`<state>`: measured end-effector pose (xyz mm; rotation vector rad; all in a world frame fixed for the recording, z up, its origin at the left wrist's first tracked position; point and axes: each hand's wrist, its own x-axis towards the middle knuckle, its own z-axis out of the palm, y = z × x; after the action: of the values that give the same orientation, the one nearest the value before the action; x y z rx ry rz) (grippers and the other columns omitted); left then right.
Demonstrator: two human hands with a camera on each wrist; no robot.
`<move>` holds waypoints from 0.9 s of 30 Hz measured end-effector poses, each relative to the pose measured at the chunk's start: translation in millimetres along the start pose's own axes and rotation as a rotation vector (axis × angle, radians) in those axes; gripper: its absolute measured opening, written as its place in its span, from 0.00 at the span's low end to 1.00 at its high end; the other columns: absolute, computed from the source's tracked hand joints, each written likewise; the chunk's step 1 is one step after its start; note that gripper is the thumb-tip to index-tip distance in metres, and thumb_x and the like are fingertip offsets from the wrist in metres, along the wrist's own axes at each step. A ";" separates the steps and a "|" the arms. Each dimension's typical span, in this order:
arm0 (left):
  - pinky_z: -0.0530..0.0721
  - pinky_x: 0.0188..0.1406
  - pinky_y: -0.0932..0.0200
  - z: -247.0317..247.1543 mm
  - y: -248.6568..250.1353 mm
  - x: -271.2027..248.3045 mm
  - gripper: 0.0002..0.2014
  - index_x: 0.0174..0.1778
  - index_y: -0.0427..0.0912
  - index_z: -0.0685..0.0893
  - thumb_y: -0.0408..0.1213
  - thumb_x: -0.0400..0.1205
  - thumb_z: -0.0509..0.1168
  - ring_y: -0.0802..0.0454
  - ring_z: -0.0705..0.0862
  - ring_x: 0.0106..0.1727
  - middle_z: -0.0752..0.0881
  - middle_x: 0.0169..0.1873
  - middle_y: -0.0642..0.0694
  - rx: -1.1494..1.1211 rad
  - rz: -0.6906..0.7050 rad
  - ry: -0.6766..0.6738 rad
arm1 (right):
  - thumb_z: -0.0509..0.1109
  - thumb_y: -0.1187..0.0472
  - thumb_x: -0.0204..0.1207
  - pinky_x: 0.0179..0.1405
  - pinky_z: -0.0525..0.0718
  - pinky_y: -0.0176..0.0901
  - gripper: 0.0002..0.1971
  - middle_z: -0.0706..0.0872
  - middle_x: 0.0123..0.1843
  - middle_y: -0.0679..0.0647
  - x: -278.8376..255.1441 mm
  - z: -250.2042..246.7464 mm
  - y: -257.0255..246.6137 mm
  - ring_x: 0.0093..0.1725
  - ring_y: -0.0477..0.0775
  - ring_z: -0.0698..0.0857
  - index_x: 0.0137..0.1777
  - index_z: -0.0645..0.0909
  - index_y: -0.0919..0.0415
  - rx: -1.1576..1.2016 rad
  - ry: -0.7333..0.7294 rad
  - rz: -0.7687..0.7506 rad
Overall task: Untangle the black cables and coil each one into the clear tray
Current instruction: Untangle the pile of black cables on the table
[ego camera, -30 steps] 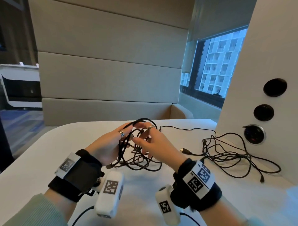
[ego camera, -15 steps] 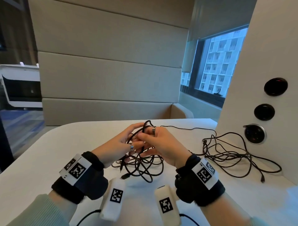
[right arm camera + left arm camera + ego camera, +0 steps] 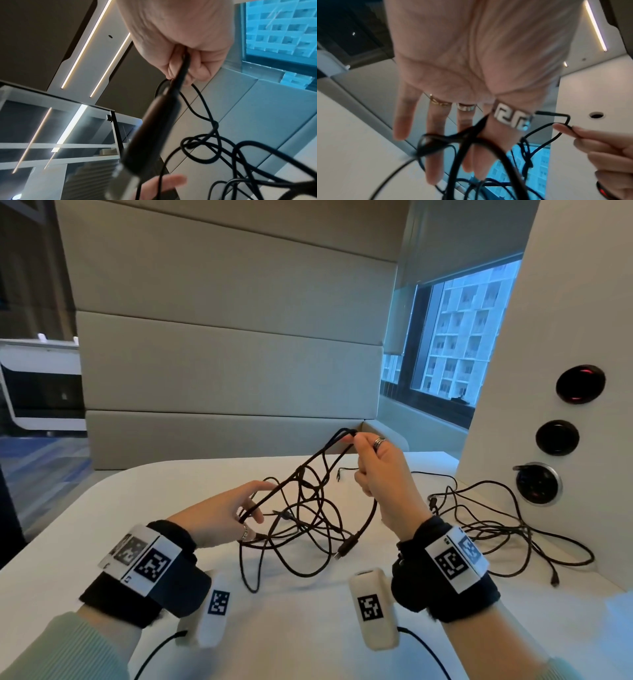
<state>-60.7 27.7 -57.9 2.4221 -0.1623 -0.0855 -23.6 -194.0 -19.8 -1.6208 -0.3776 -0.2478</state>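
A tangle of black cables [image 3: 308, 508] hangs between my hands above the white table [image 3: 102, 542]. My right hand [image 3: 380, 470] is raised and pinches a folded loop of cable at its top. A second strand runs down from its lower fingers to a USB plug [image 3: 346, 549], seen close and blurred in the right wrist view as the plug [image 3: 145, 135]. My left hand [image 3: 236, 508] is lower and to the left, fingers straight and spread [image 3: 436, 142], with taut strands hooked between them. No clear tray is in view.
A second loose heap of black cables [image 3: 496, 525] lies on the table at the right, against a white panel [image 3: 565, 302] with three round sockets. A padded bench back stands behind the table. Wrist camera leads trail at the front edge.
My hands have drawn apart. The right hand rose up and to the right with a cable loop, the left dropped leftward, and the tangle is stretched between them.
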 end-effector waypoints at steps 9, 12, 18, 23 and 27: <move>0.82 0.34 0.61 -0.3 -12.2 5.3 0.10 0.55 0.47 0.79 0.35 0.87 0.52 0.52 0.82 0.26 0.87 0.36 0.44 -0.215 -0.107 0.132 | 0.54 0.57 0.86 0.16 0.63 0.26 0.15 0.63 0.20 0.42 6.1 -10.8 -2.3 0.17 0.40 0.62 0.59 0.82 0.55 -0.102 -0.023 -0.046; 0.73 0.19 0.68 -5.2 -6.8 5.6 0.09 0.51 0.42 0.81 0.38 0.86 0.56 0.55 0.76 0.26 0.80 0.30 0.45 -0.374 -0.036 0.294 | 0.53 0.59 0.87 0.14 0.61 0.29 0.13 0.63 0.20 0.42 7.1 -14.3 -2.0 0.17 0.40 0.60 0.56 0.81 0.57 -0.069 -0.178 0.053; 0.79 0.44 0.63 -11.1 6.2 -3.9 0.12 0.53 0.52 0.83 0.41 0.86 0.54 0.58 0.81 0.35 0.91 0.35 0.49 -0.512 0.157 0.278 | 0.56 0.60 0.85 0.15 0.62 0.30 0.12 0.70 0.25 0.51 9.4 -21.2 1.7 0.18 0.42 0.64 0.57 0.81 0.59 -0.249 -0.263 0.107; 0.79 0.42 0.53 -7.1 10.9 -4.5 0.14 0.54 0.45 0.83 0.41 0.87 0.51 0.53 0.81 0.28 0.89 0.33 0.44 -0.764 0.155 0.247 | 0.64 0.56 0.81 0.24 0.81 0.34 0.11 0.85 0.49 0.52 -0.8 -9.0 10.6 0.37 0.46 0.86 0.61 0.82 0.54 -0.406 -0.586 0.129; 0.72 0.33 0.53 -7.5 15.4 -5.9 0.17 0.57 0.47 0.83 0.45 0.87 0.49 0.55 0.72 0.23 0.79 0.22 0.45 -0.805 0.157 0.234 | 0.67 0.56 0.80 0.31 0.88 0.45 0.08 0.80 0.44 0.52 6.9 -8.1 19.7 0.38 0.47 0.82 0.55 0.77 0.59 -0.262 -0.259 0.113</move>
<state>-67.2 21.9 -42.0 1.5944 -0.1691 0.1740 -9.1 -202.5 -34.7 -1.9333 -0.4634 0.0015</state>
